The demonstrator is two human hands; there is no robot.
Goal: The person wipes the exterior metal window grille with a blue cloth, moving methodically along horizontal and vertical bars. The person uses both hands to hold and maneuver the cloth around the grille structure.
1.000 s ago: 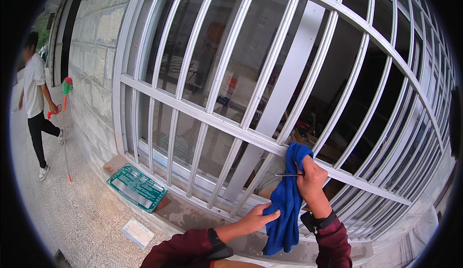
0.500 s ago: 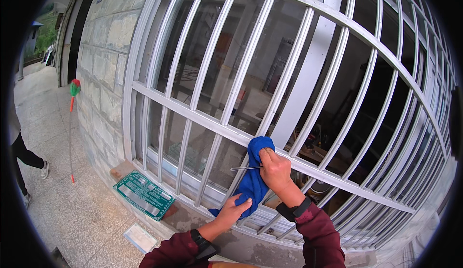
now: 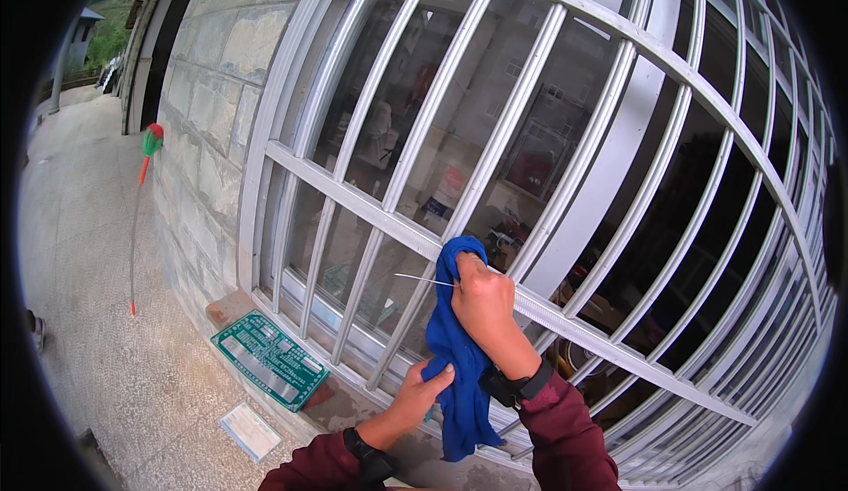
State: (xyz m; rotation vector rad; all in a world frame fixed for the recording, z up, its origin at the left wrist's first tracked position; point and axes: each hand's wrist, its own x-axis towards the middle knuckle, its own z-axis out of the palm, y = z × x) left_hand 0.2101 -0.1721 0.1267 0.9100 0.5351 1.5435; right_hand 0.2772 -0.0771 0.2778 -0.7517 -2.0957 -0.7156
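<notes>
A blue cloth (image 3: 458,350) is bunched over the middle rail of a silver window grille (image 3: 389,220). My right hand (image 3: 484,301) grips its upper end and presses it against the rail. From that same hand a thin metal rod (image 3: 422,277) sticks out to the left; its other end is hidden in the fingers. Lower down, my left hand (image 3: 415,401) pinches the cloth's left edge, with the thumb on top. The cloth's loose end hangs below, between my two forearms.
A green printed plate (image 3: 269,358) lies on the ledge at the lower left, with a pale card (image 3: 250,431) below it. A duster (image 3: 152,140) with a long pole leans by the stone wall (image 3: 212,94). Window glass stands behind the bars.
My right hand has slid a little left along the rail with the cloth. More of the cloth now hangs down. The person at the far left has mostly left the view.
</notes>
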